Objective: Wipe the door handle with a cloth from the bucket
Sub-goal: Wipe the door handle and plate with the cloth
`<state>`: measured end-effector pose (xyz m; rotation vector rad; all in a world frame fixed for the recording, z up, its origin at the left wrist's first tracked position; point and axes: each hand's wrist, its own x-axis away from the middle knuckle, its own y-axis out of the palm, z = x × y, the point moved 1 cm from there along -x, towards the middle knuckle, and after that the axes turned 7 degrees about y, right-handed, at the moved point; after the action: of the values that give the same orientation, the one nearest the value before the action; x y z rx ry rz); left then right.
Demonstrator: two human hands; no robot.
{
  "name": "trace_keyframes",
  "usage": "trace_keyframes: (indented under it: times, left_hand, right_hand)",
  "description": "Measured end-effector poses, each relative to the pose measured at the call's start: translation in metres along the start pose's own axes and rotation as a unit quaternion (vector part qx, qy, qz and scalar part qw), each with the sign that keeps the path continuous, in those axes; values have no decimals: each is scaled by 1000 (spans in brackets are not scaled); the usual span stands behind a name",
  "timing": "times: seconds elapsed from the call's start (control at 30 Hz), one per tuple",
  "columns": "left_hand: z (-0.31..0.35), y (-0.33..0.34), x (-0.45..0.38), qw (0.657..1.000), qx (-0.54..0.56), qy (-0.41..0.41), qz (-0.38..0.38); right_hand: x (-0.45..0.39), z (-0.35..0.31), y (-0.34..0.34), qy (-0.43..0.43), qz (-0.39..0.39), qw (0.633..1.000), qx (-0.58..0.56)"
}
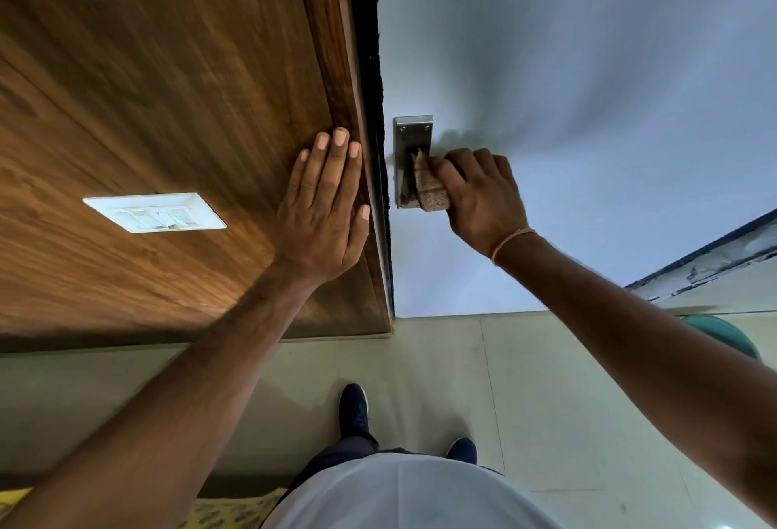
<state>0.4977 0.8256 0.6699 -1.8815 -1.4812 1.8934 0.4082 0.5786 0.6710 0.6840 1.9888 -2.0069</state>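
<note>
A metal door handle plate (412, 134) is fixed near the left edge of a pale grey door (567, 108). My right hand (483, 198) is closed around a tan woven cloth (429, 186) and presses it onto the handle, so the lever is mostly hidden under cloth and fingers. My left hand (326, 209) lies flat with fingers spread on the brown wooden panel (168, 108) just left of the door's edge, holding nothing. A thin band circles my right wrist.
A white switch plate (154, 212) is set in the wooden panel at left. The rim of a green bucket (723, 333) shows on the tiled floor (525, 381) at right, partly behind my right forearm. My dark shoes (354, 409) stand below the door.
</note>
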Motion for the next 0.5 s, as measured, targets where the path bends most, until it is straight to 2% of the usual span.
trace_keyframes:
  times: [0.1, 0.2, 0.37, 0.5]
  left_hand:
    - [2, 0, 0, 1000, 2, -5, -4]
    - [4, 2, 0, 1000, 0, -15, -1]
    - [8, 7, 0, 1000, -7, -21, 16]
    - [11, 10, 0, 999, -9, -28, 22]
  right_hand:
    - [11, 21, -8, 51, 26, 998, 22]
    - [11, 11, -12, 100, 43, 993, 44]
    - [5, -52, -4, 100, 0, 995, 20]
    - [7, -34, -8, 97, 4, 995, 17]
